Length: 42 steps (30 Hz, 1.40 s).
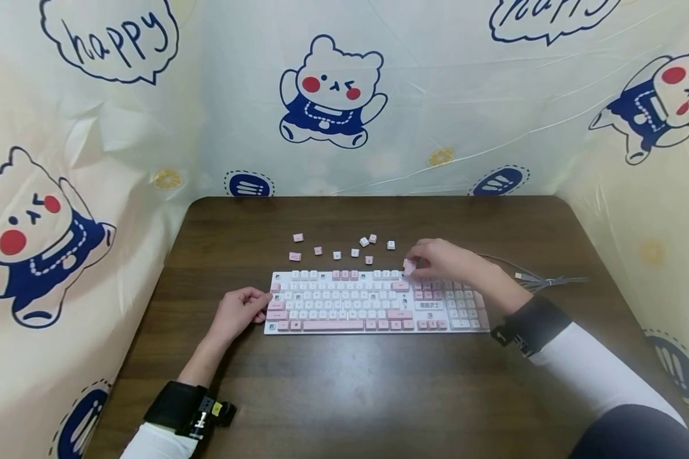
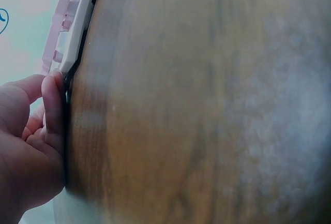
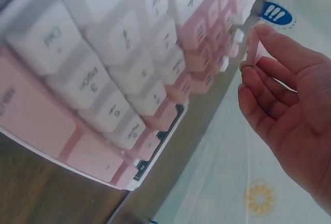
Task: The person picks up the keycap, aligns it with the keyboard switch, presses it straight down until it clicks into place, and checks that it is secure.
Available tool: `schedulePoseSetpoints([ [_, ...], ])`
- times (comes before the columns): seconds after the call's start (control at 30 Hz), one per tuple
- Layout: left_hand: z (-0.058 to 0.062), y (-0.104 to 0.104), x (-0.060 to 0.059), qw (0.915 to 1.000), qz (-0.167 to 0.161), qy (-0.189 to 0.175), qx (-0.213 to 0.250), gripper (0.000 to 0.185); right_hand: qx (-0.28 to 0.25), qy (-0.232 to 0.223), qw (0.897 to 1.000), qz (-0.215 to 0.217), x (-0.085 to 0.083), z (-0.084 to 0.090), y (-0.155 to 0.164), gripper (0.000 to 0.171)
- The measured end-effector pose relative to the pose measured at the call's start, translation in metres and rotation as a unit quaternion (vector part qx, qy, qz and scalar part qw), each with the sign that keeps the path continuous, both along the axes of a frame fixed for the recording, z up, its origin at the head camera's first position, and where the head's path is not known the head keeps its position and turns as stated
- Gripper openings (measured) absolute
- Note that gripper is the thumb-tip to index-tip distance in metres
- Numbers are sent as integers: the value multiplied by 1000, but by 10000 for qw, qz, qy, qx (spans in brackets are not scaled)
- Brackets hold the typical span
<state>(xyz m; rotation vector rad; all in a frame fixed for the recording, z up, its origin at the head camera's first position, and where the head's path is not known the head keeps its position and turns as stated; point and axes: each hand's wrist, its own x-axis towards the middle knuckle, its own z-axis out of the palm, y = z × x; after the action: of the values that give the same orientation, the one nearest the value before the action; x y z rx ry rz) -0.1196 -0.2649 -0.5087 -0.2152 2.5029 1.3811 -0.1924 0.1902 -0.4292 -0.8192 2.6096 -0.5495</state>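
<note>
A white and pink keyboard (image 1: 347,324) lies on the table. My left hand (image 1: 239,313) is at its left end; in the left wrist view the thumb and forefinger (image 2: 52,100) hold the keyboard's edge. Over the keyboard's back edge, right of the middle, my right hand (image 1: 444,260) pinches a pink keycap (image 3: 253,48) between thumb and fingertips. Behind the keyboard several loose keycaps, such as a pink one (image 1: 295,256) and a white one (image 1: 391,245), lie scattered on the wood. My right hand and forearm hide part of the number-pad side in the head view.
The brown wooden table (image 1: 344,395) extends in front of the keyboard. A bundled grey cable (image 1: 542,280) lies at the right, behind my right forearm. A printed cloth with bears (image 1: 333,95) surrounds the table at the back and both sides.
</note>
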Motion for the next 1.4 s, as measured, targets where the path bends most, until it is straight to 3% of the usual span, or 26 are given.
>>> schedulePoseSetpoints([
  [0.43,0,1,1,10000,7,-49,-46,33,171,195,9983,515,39,-5,-11,38],
  [0.7,0,1,1,9999,-41,-97,-106,34,280,374,9967,661,47,-16,-11,35],
  [1.03,0,0,0,9998,22,-146,-139,33,581,1194,9854,1063,53,-18,-16,32],
  [1.4,-1,-1,1,9998,-43,-109,-167,35,479,1399,9821,1169,56,-19,-18,33],
])
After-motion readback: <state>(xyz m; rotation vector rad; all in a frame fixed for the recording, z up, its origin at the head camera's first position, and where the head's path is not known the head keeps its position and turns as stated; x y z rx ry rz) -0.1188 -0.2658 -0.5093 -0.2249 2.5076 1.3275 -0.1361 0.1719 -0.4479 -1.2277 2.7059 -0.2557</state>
